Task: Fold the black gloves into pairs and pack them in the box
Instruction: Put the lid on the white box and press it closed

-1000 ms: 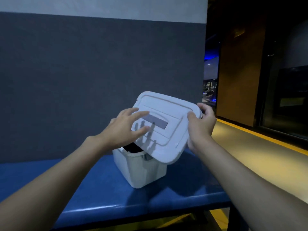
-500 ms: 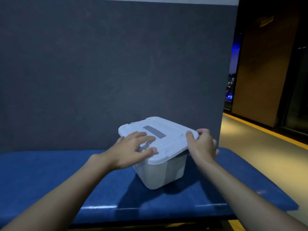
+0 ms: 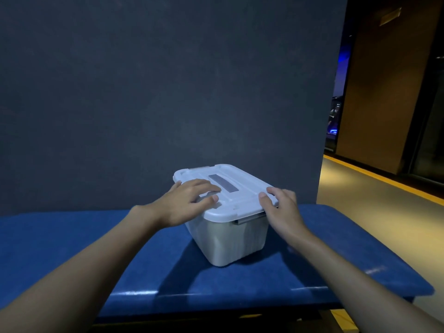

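A white plastic box [image 3: 228, 241] stands on the blue padded bench [image 3: 72, 248], and its white lid [image 3: 240, 186] lies flat on top of it. My left hand [image 3: 189, 203] rests on the lid's left side with the fingers spread and pressing down. My right hand [image 3: 281, 207] is at the lid's near right corner, thumb and fingertips touching its rim. A grey latch [image 3: 249, 219] shows under the lid's front edge. No black gloves are visible; the inside of the box is hidden.
A dark grey wall [image 3: 156, 92] rises right behind the bench. To the right the bench ends, with a tan floor and a yellow line [image 3: 384, 181] beyond. Bare blue padding lies left of the box.
The lid was tilted up over the open box, with dark contents showing inside. It now lies flat on the box, with both hands on it.
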Demonstrator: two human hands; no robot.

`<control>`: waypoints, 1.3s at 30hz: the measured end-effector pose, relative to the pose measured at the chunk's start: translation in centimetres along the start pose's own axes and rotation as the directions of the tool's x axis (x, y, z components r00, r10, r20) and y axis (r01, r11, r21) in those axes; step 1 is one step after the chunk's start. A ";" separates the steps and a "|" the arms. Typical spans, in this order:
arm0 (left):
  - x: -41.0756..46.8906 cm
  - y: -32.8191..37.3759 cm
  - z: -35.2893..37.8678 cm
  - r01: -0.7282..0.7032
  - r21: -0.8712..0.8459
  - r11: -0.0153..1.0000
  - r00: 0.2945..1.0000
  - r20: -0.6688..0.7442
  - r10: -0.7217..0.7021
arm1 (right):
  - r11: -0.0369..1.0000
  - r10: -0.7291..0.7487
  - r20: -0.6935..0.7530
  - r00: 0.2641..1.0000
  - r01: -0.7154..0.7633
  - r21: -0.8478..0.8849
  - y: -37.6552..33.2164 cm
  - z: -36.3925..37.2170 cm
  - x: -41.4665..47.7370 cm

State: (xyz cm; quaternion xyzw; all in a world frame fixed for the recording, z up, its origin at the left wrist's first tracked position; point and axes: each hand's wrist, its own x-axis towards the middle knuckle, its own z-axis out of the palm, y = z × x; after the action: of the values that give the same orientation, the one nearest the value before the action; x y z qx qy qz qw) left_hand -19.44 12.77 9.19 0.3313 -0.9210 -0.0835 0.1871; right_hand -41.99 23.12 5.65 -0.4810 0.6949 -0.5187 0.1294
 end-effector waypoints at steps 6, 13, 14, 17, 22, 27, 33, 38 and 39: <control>-2.7 -0.6 -0.4 -0.093 0.035 0.995 0.995 0.035 0.092 | 0.995 -0.061 0.022 0.998 0.059 0.084 0.3 -0.6 0.0; -1.5 -1.9 0.4 -0.205 0.299 0.932 0.971 -0.060 0.233 | 0.993 -0.054 0.011 0.998 0.052 0.104 0.4 -0.9 0.4; -1.2 -1.8 0.4 -0.223 0.331 0.917 0.964 -0.064 0.257 | 0.993 -0.052 0.007 0.999 0.051 0.102 0.5 -1.0 0.5; -0.5 -1.2 0.4 -0.290 0.455 0.842 0.933 -0.063 0.355 | 0.992 -0.022 -0.026 0.999 0.025 0.127 1.0 -1.2 0.9; 0.4 2.0 2.3 -0.318 0.567 0.760 0.843 -0.199 0.500 | 0.967 0.011 -0.074 0.997 0.008 0.253 2.1 -1.6 0.4; 2.2 7.4 4.3 -0.227 0.626 0.746 0.832 -0.274 0.483 | 0.897 0.100 -0.134 0.986 -0.031 0.441 3.1 -2.7 0.2; 2.8 8.2 4.8 -0.212 0.606 0.767 0.872 -0.237 0.429 | 0.752 0.189 -0.045 0.981 -0.115 0.649 4.1 -4.2 0.0; 2.4 7.2 4.2 -0.240 0.476 0.846 0.955 -0.041 0.294 | 0.682 0.173 0.056 0.983 -0.161 0.714 4.3 -4.4 -0.1; 2.4 7.1 4.0 -0.239 0.477 0.846 0.958 -0.025 0.285 | 0.673 0.176 0.067 0.982 -0.169 0.720 4.5 -4.4 -0.1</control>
State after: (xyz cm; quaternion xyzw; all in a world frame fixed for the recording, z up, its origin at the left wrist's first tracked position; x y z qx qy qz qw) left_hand -26.90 16.82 8.16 0.2412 -0.9403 0.1839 0.1545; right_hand -47.33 25.82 3.72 -0.3212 0.4774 -0.7375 0.3537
